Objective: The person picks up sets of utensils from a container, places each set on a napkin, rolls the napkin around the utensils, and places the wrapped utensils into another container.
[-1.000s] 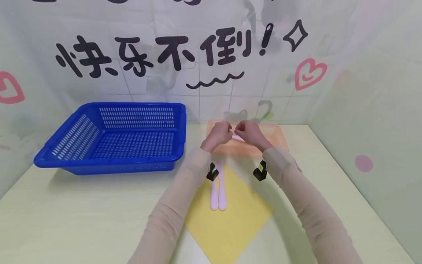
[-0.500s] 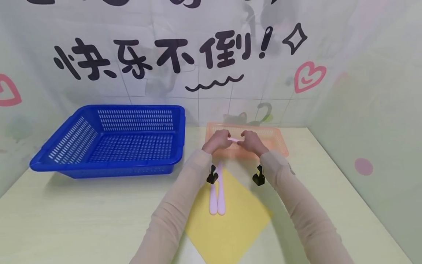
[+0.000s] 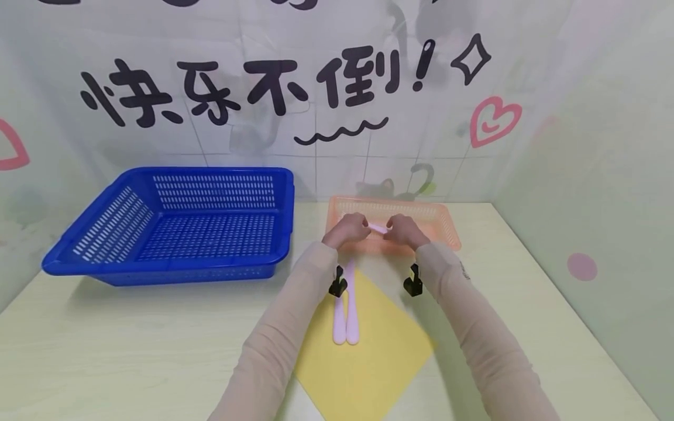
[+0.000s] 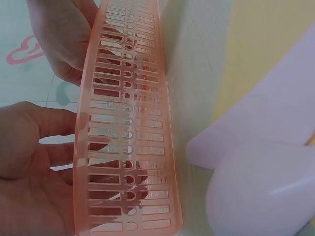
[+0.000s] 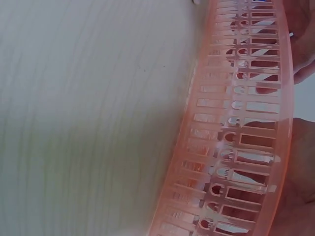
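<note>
Desk, pale and wood-grained, carries a low, rectangular peach basket of slotted plastic. Inside it, left hand and right hand grip a slim, pale-pink utensil from opposite sides, presumably for steadiness.

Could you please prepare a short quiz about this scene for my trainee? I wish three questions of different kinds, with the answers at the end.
1. Multiple choice: the lilac piece is between the left hand and the right hand. At which place are they?
A) the blue basket
B) the orange basket
C) the yellow sheet
2. True or false: the blue basket stands to the person's right of the orange basket.
3. Count: how many lilac handles lie on the yellow sheet?

Key:
1. B
2. False; the blue basket stands on the left.
3. Two, side by side.
</note>
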A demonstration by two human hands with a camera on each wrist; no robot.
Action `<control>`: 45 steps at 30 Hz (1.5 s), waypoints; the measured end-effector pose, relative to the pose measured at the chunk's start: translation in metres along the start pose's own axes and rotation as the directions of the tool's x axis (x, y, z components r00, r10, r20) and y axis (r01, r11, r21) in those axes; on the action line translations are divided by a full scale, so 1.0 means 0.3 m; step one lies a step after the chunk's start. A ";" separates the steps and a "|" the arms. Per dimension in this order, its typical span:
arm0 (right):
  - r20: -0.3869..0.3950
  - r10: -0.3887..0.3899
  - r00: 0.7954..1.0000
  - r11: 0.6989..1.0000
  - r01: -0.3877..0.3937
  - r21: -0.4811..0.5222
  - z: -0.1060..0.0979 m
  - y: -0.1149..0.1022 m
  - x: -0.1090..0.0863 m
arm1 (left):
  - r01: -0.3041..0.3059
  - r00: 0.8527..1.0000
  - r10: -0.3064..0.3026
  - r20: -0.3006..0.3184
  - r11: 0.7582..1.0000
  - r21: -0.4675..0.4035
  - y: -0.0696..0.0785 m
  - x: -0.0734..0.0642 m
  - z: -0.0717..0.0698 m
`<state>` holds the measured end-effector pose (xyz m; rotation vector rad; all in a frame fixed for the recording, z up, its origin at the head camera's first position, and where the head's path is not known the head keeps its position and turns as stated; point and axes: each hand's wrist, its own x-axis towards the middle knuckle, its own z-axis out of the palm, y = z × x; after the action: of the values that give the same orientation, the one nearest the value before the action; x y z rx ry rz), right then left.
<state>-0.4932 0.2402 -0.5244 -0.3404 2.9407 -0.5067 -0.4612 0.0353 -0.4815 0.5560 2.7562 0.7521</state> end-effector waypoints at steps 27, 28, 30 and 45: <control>0.018 -0.015 1.000 1.000 0.014 0.024 -0.224 -0.287 -0.294 | -0.102 0.995 0.102 0.008 0.994 0.038 0.062 -0.059 -0.002; 0.029 -0.008 1.000 1.000 0.007 0.028 -0.225 -0.287 -0.293 | -0.100 0.995 0.100 0.004 0.995 0.030 0.077 -0.082 -0.014; -0.013 -0.011 1.000 1.000 0.012 0.026 -0.159 -0.202 -0.205 | -0.100 0.995 0.100 -0.025 0.995 0.009 0.087 -0.099 -0.020; -0.144 0.035 0.989 0.923 0.023 0.384 -0.430 -0.614 -0.621 | -0.141 0.973 0.103 -0.205 0.973 -0.184 0.352 -0.492 -0.272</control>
<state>-0.2994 0.1571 -0.3225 -0.2529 2.8812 -1.1316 -0.3224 0.0222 -0.3398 0.6465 2.7946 1.1525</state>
